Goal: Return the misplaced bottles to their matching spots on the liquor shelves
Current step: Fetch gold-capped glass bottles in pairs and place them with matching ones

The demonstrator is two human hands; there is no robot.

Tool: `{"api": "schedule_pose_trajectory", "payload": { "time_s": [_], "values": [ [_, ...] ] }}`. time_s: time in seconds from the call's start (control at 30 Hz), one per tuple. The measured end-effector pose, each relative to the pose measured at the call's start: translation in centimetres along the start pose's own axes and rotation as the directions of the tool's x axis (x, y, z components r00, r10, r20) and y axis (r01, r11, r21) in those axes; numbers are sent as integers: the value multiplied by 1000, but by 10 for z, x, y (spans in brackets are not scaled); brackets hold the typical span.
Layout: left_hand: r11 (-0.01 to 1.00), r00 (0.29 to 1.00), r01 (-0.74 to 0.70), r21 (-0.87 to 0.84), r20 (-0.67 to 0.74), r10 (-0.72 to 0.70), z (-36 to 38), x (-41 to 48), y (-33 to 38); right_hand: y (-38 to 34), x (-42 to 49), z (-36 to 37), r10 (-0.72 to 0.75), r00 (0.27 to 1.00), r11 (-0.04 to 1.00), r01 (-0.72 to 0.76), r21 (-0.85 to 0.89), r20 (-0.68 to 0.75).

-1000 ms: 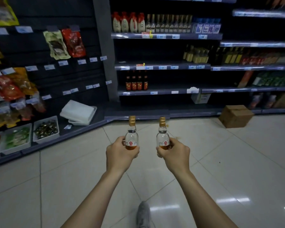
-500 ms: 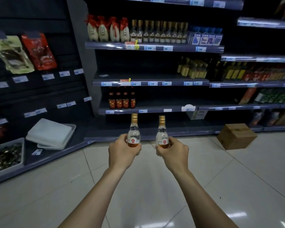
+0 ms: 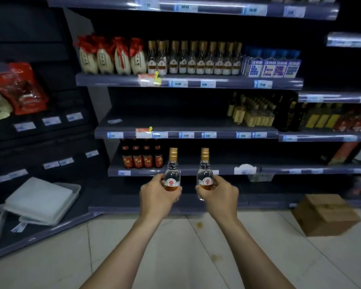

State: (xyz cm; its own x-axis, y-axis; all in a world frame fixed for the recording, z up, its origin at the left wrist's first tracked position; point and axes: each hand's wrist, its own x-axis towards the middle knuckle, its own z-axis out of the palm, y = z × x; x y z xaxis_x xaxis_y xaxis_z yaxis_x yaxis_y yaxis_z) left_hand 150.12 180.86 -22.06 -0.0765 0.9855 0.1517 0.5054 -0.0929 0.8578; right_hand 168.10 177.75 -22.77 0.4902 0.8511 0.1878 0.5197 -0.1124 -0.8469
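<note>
My left hand (image 3: 157, 198) grips a small clear bottle (image 3: 172, 172) with a gold cap and a red-and-white label, held upright. My right hand (image 3: 219, 195) grips a second bottle of the same kind (image 3: 204, 171), also upright. Both bottles are in front of the liquor shelves, level with the low shelf (image 3: 196, 172). A row of similar gold-capped clear bottles (image 3: 196, 59) stands on the upper shelf (image 3: 188, 82). Four dark bottles with red labels (image 3: 142, 157) stand on the low shelf, left of my hands.
The middle shelf (image 3: 186, 134) holds small yellow-labelled bottles (image 3: 250, 113) at its right end. White jars with red cloth tops (image 3: 111, 57) and blue boxes (image 3: 273, 66) flank the gold-capped row. A cardboard box (image 3: 325, 214) sits on the floor at right. White trays (image 3: 42, 201) lie lower left.
The shelves have come much closer and fill the view. Both hands still hold their bottles upright side by side, now raised in front of the low shelf.
</note>
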Motion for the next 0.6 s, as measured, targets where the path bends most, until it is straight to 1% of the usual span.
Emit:
{"api": "schedule_pose_trajectory", "payload": {
  "time_s": [0.07,0.27,0.43,0.6],
  "values": [
    [1000,1000,16,-2,-20,-16,24,28,16,6,44,-5,-3,1000,1000,3,16,5],
    [1000,999,-1,-23,-36,0,85,110,56,22,158,-13,-38,999,999,37,27,7],
    [997,997,-65,-52,-56,62,127,183,83,23,241,-10,-88,996,996,87,25,14],
    [987,984,-137,-82,-127,126,153,273,112,5,333,4,-141,990,987,139,81,19]
  ]
}}
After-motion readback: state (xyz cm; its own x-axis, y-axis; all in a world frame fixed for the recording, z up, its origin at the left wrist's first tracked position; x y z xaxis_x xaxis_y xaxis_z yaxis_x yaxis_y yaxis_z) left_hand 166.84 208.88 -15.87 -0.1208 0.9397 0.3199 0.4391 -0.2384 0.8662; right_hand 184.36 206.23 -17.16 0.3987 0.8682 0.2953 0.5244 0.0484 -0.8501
